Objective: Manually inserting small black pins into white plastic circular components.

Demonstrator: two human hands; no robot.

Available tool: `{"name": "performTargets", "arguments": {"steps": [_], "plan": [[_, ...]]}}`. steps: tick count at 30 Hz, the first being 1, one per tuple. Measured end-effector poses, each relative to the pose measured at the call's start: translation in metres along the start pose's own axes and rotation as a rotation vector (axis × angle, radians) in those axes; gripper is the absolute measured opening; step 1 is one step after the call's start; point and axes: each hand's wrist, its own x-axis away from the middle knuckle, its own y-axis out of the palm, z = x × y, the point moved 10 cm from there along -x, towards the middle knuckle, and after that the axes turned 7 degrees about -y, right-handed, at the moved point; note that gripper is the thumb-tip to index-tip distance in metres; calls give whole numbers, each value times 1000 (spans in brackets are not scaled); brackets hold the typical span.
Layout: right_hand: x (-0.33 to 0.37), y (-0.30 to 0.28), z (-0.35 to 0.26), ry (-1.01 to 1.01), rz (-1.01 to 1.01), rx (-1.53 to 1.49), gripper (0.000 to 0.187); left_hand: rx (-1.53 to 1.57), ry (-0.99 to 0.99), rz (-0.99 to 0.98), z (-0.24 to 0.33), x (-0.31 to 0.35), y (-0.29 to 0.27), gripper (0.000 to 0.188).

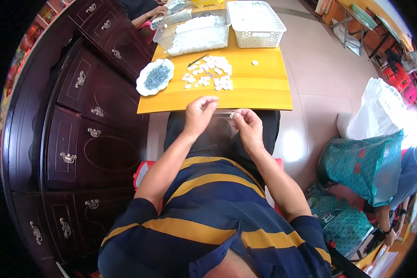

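Just past the near edge of the yellow table [259,95], over my lap, both my hands are raised. My right hand [250,129] pinches a small whitish piece [232,115] between thumb and fingertips. My left hand [199,116], a little apart from it, has thumb and fingers drawn together; whatever it may hold is too small to make out. Beyond them, small flat white pieces [217,65] lie loosely spread on the table, with a thin dark pointed tool [198,60] beside them. A white scalloped dish [143,88] at the left holds many tiny grey-blue parts [157,77].
At the table's back, a clear plastic bin [162,34] full of white pieces stands beside a white perforated basket [259,39]. Dark wooden drawers [102,111] line the left. Teal bags [361,162] and a white sack [375,106] crowd the right. Another person's hand [157,11] shows across the table.
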Motion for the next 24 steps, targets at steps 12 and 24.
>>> {"name": "performTargets", "arguments": {"steps": [12, 24], "plan": [[-2, 0, 5, 8, -18, -7, 5, -654, 417, 79, 25, -46, 17, 21], [0, 3, 2, 5, -40, 1, 7, -622, 360, 67, 22, -47, 17, 19]]}}
